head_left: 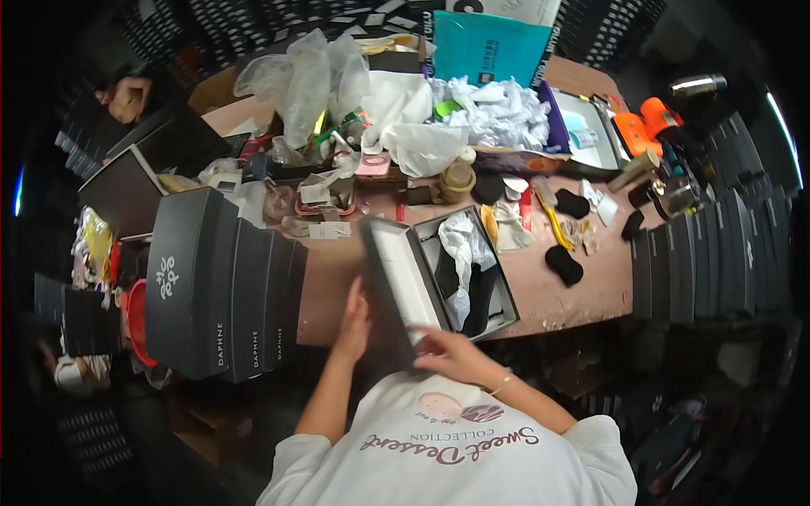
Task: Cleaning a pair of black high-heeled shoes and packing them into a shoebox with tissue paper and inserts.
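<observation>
A dark shoebox [504, 297] lies open on the table before me, with black shoes [481, 297] and crumpled white tissue paper [460, 240] inside. Its lid [396, 263], dark outside and white inside, stands tilted along the box's left side. The fingers of my right hand [456, 357] are closed on the lid's near end, and a thin bracelet circles that wrist. My left hand [354, 325] is left of the lid, its fingers stretched out and slightly blurred. It holds nothing; whether it touches the lid I cannot tell.
Dark shoeboxes [194, 287] stand in a row on the left, and more shoeboxes [726, 253] on the right. Behind are a bin of crumpled paper [498, 114], plastic bags [304, 84], a jar [457, 179], black pads [564, 265] and a yellow-handled brush [553, 219].
</observation>
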A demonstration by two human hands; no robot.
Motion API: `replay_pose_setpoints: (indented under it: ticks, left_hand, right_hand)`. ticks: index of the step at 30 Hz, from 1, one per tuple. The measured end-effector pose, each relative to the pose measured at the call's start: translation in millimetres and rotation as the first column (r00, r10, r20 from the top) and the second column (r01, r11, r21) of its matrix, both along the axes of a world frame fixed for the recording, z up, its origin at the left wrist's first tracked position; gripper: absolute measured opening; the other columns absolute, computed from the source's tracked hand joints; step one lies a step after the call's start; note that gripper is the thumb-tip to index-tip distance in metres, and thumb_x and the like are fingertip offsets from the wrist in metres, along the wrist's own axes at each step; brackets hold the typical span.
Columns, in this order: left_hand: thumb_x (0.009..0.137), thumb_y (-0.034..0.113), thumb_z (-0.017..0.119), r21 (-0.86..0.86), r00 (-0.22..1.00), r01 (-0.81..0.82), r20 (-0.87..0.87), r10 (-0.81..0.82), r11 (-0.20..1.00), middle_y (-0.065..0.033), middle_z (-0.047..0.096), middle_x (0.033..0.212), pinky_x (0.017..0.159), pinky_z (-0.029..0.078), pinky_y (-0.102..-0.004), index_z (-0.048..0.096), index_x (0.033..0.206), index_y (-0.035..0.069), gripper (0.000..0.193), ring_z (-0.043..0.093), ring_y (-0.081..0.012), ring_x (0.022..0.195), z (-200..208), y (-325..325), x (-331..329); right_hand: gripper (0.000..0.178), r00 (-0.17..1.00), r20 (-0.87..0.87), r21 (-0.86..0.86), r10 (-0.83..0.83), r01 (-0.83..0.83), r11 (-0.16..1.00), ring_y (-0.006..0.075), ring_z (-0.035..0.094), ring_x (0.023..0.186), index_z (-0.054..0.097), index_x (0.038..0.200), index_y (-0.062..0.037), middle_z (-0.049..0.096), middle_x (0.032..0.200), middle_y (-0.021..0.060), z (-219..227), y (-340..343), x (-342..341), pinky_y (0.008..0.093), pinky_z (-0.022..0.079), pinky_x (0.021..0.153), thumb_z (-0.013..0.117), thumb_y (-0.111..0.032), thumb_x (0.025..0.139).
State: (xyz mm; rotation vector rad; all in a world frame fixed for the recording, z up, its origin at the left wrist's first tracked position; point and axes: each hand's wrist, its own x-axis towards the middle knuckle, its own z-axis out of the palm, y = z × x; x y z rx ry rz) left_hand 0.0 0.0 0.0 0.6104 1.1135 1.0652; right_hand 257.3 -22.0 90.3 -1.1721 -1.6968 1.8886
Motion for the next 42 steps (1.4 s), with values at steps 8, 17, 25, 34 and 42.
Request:
replay_pose_setpoints:
  ticks: [8,17,25,34,42]
  left_hand:
    - [0.082,0.011,0.070,0.331,0.523,0.387,-0.847,0.091,0.860,-0.0279,0.038,0.141,0.110,0.033,-0.0437,0.033,0.144,0.002,0.073,0.038,-0.0406,0.132,-34.6,3.2,-37.8]
    - [0.084,0.036,0.067,0.080,0.095,0.989,-0.989,-0.114,0.127,-0.0106,0.059,0.114,0.108,0.021,-0.0642,0.062,0.110,0.004,0.041,0.042,-0.0277,0.127,-16.6,5.5,111.9]
    - [0.082,0.032,0.069,0.124,0.157,0.969,-0.977,-0.142,0.214,-0.0079,0.064,0.094,0.105,0.029,-0.0589,0.068,0.082,0.004,0.028,0.048,-0.0256,0.118,11.3,25.8,42.5]
    - [0.081,0.017,0.068,0.130,0.515,0.777,-0.694,-0.503,0.616,-0.0147,0.066,0.096,0.099,0.040,-0.0465,0.066,0.088,0.002,0.017,0.055,-0.0315,0.111,14.6,38.9,55.3]
    - [0.079,0.037,0.066,-0.205,-0.133,0.830,-0.976,-0.173,0.519,-0.0228,0.064,0.109,0.111,0.004,-0.0648,0.053,0.119,-0.009,0.062,0.043,-0.0390,0.128,-16.4,118.2,129.8]
  right_hand:
    - [0.034,0.678,0.410,0.588,-0.609,0.314,0.745,0.0346,0.063,0.088,0.059,0.113,0.0020,0.062,0.099,0.0180,-51.6,-8.6,54.0,0.0397,0.052,0.073,0.068,-0.013,0.084]
    - [0.028,0.339,0.816,0.509,-0.468,-0.039,0.860,0.0389,0.063,0.075,0.052,0.092,-0.0091,0.060,0.092,0.0199,-96.3,36.2,36.3,0.0475,0.052,0.065,0.067,-0.032,0.085]
    - [0.020,0.597,0.596,0.599,-0.537,0.115,0.792,0.0386,0.062,0.067,0.055,0.081,-0.0054,0.061,0.070,0.0173,-67.3,29.6,13.6,0.0470,0.050,0.060,0.067,-0.022,0.084]
    - [0.016,0.546,0.349,0.591,-0.762,0.502,0.631,0.0354,0.059,0.056,0.054,0.071,0.0016,0.057,0.064,0.0210,1.9,37.6,67.8,0.0377,0.045,0.052,0.063,-0.008,0.079]
    - [0.021,0.410,0.747,0.487,-0.522,0.197,0.851,0.0419,0.063,0.077,0.057,0.092,-0.0006,0.065,0.084,0.0225,-115.0,57.0,147.6,0.0491,0.051,0.069,0.065,-0.018,0.082]
